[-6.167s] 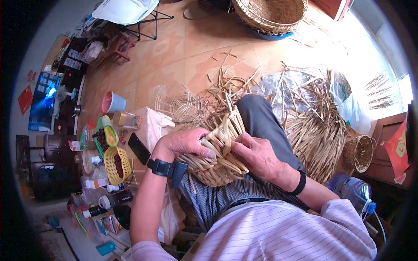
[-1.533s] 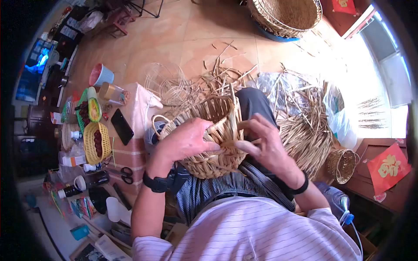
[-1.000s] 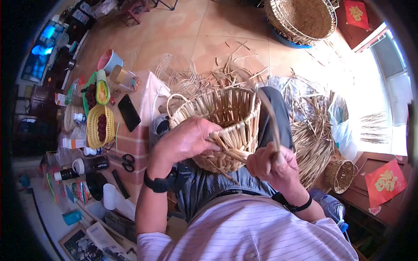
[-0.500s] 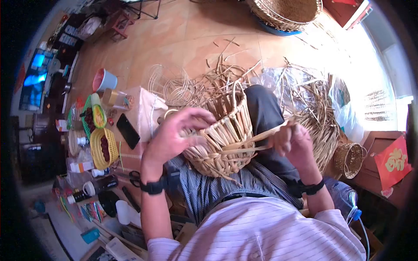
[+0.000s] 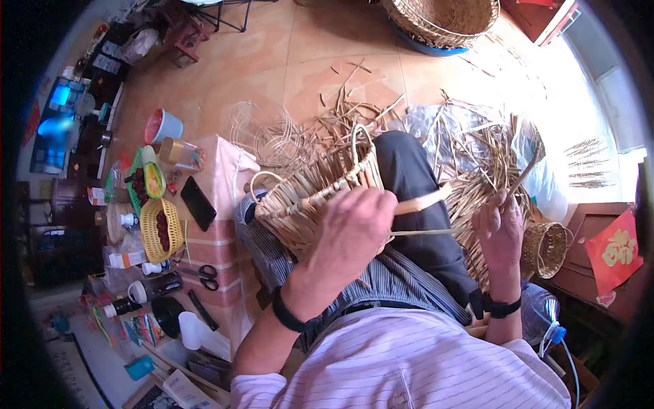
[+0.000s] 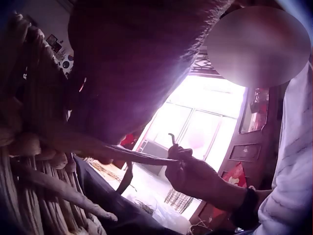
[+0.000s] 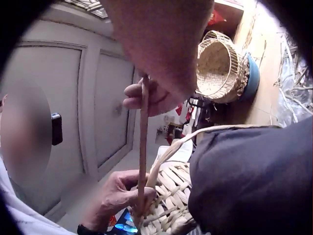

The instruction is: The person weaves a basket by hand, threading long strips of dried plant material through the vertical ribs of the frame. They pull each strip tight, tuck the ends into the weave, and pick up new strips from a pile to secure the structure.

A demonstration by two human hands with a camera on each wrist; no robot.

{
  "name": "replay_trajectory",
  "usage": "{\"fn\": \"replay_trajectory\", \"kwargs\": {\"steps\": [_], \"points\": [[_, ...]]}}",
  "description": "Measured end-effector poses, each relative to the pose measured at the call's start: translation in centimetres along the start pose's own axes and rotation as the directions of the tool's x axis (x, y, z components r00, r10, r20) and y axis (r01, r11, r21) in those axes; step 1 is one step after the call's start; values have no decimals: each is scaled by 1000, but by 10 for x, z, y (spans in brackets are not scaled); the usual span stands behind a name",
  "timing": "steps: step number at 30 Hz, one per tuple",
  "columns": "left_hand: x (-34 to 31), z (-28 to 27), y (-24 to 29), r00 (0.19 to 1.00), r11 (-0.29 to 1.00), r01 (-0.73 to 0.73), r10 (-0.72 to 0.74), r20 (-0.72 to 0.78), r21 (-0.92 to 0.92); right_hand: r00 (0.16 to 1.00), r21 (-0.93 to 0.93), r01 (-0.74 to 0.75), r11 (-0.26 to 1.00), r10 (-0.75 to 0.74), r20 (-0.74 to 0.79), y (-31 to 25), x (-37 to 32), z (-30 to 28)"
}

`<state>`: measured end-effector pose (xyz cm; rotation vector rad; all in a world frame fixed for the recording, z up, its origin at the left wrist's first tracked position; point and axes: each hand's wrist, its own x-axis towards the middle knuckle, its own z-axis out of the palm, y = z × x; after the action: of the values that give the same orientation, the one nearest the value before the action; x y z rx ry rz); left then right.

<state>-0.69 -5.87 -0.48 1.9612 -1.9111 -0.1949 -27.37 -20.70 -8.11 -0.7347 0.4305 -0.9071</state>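
A half-height woven straw basket [image 5: 306, 198] with two loop handles sits tilted on the person's lap. My left hand [image 5: 354, 228] covers its near right side; in the right wrist view its thumb and fingers pinch straw strands against the basket wall. A broad straw strip [image 5: 426, 200] sticks out to the right past that hand. Further right, my right hand [image 5: 499, 232] pinches a thin straw strand [image 5: 429, 233], stretched straight from the basket, its free end poking up above the fingers. The left wrist view also shows this right hand [image 6: 195, 176] gripping the strand.
Loose straw [image 5: 470, 198] lies in a heap right of the knee. On the left, a cloth-covered table bears a phone [image 5: 198, 204], a yellow basket [image 5: 153, 235] and scissors [image 5: 204, 275]. A small basket [image 5: 547, 249] and a water bottle [image 5: 541, 310] stand at right.
My right hand has moved right, drawing the strand out straight. The left hand, spread over the rim half a second ago, has come to the basket's near right side and grips. The basket has turned.
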Motion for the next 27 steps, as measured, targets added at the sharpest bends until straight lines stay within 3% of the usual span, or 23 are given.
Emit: {"fn": "replay_trajectory", "kwargs": {"steps": [3, 4, 5, 8, 9, 11, 13, 14, 17, 18, 20, 21, 22, 24, 26, 27], "points": [[-15, -34, 2, 911, 845, 387, -413, 9, -369, 992, -142, -103, 985, 112, 59, -11, -5, 4], [-28, -33, -7, 853, 659, 445, -518, 63, -607, 988, -174, -143, 974, 150, 29, -10, -8, 15], [-38, -33, -6, 806, 459, 383, -591, 47, -802, 974, -289, -190, 938, 217, 63, -11, -10, 22], [-78, -29, -27, 781, 185, 227, -621, 66, -956, 919, -625, -238, 743, 381, 104, -4, -17, 44], [-87, -28, -27, 754, 122, 185, -654, 61, -975, 890, -612, -288, 736, 442, 113, -1, -20, 58], [-107, -18, -37, 699, -76, 50, -709, 90, -996, 865, -765, -125, 632, 447, 228, 10, -21, 73], [-126, -4, -49, 624, -275, -101, -766, 155, -956, 836, -833, 142, 534, 387, 390, 21, -20, 86], [-141, 7, -61, 590, -307, -138, -789, 171, -942, 822, -853, 184, 488, 399, 406, 24, -22, 91], [-137, -7, -54, 248, -22, 346, -962, 114, -938, 783, -819, 250, 516, 390, 485, 38, -26, 90], [-137, -18, -51, 296, 35, 485, -947, 126, -874, 790, -831, 231, 506, 401, 464, 40, -27, 92], [-145, -19, -62, 358, 328, 789, -933, -46, -519, 778, -850, 203, 486, 447, 442, 42, -27, 94], [-147, -19, -65, 411, 427, 862, -904, -116, -273, 769, -859, 193, 474, 471, 433, 42, -25, 96], [-141, -29, -60, 445, 428, 894, -883, -148, 134, 756, -868, 72, 492, 541, 369, 41, -24, 97], [-133, -40, -55, 543, 526, 839, -800, -253, 139, 697, -853, -173, 492, 673, 247, 37, -20, 100], [-122, -48, -53, 637, 641, 761, -708, -304, 101, 680, -837, -278, 471, 712, 175, 33, -18, 106], [-114, -52, -50, 729, 753, 656, -611, -310, 58, 667, -826, -331, 456, 733, 138, 33, -17, 109]]}}
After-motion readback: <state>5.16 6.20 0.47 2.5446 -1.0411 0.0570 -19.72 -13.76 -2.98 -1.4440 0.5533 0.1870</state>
